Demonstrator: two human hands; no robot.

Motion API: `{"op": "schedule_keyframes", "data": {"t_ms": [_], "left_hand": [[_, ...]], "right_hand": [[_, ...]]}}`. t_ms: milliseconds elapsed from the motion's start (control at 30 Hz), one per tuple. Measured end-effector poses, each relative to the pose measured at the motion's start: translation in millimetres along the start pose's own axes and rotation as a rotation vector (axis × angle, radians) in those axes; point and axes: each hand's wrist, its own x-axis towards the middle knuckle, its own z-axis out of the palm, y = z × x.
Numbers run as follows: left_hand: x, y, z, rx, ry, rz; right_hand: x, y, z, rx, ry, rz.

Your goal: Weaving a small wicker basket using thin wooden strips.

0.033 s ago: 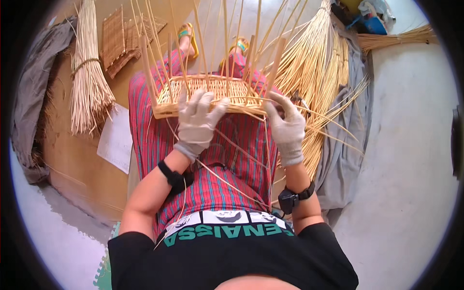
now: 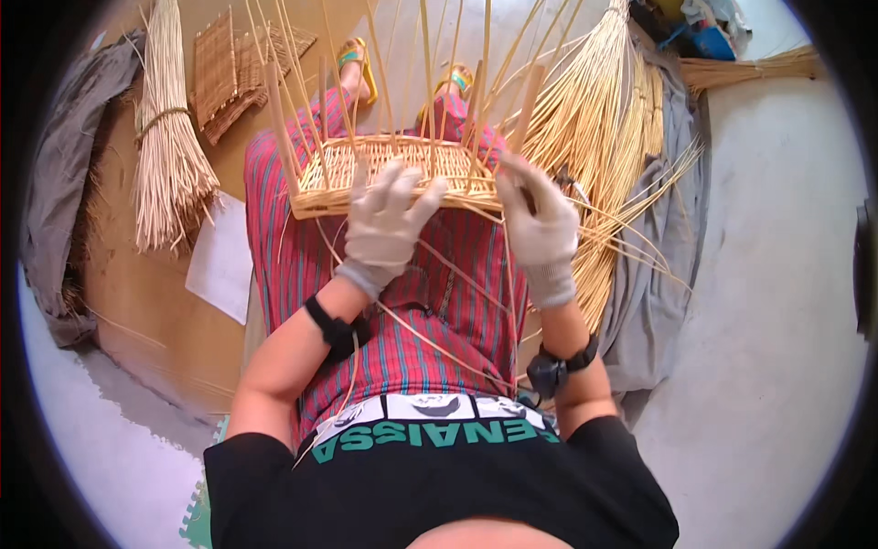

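Note:
A partly woven basket [image 2: 325,199] lies across my knees on striped trousers, with several upright stakes and long reeds rising from it. My left hand [image 2: 384,229], in a pale knitted glove, rests over the front rim, fingers apart and slightly curved. At the rim's right corner, my gloved right hand [image 2: 544,233] has its fingers curled round a reed strand, whose loose ends trail out to the right; the fingertips are blurred and the exact grip is partly hidden. Thin strands also hang down over my lap.
A tied pale reed bundle [image 2: 165,183] and woven mats [image 2: 219,73] lie to the left near a white sheet [image 2: 219,265]. Large yellow reed bundles [image 2: 585,128] spread over grey cloth [image 2: 640,339] on the right. A blue item [image 2: 709,37] sits at the far right back.
My left hand has shifted slightly right and up along the rim. My right fingers have moved a little up and leftward at the corner, and the basket has risen slightly in view.

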Motion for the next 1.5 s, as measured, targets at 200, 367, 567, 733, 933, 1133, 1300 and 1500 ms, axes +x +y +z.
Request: {"op": "schedule_keyframes", "data": {"t_ms": [200,367,567,733,933,1133,1300,1500], "left_hand": [[3.1,7.7,37.3,-0.196,-0.241,-0.162],[2.5,8.8,34.4,-0.213,-0.236,-0.144],[9.4,4.9,33.5,-0.353,-0.252,-0.335],[-3.1,23.1,33.7,-0.226,-0.236,-0.273],[3.2,16.4,22.1,0.011,-0.251,-0.092],[31.1,42.4,31.0,-0.067,-0.215,-0.039],[19.1,36.0,58.8,-0.189,-0.262,-0.041],[30.2,37.0,30.7,-0.134,-0.315,-0.054]], "right_hand": [[97.5,-41.9,59.8,-0.482,-0.161,-0.096],[80.8,-36.2,51.3,-0.34,-0.168,-0.156],[-27.3,11.5,5.1,0.102,-0.282,0.151],[59.6,-8.2,38.4,-0.194,0.157,-0.302],[32.3,3.6,-20.9,-0.186,-0.05,0.029],[63.5,10.6,-8.8,-0.396,0.037,-0.297],[92.8,-2.6,26.9,-0.59,-0.105,0.068],[35.6,1.6,-7.5,-0.467,0.261,-0.529]]}}
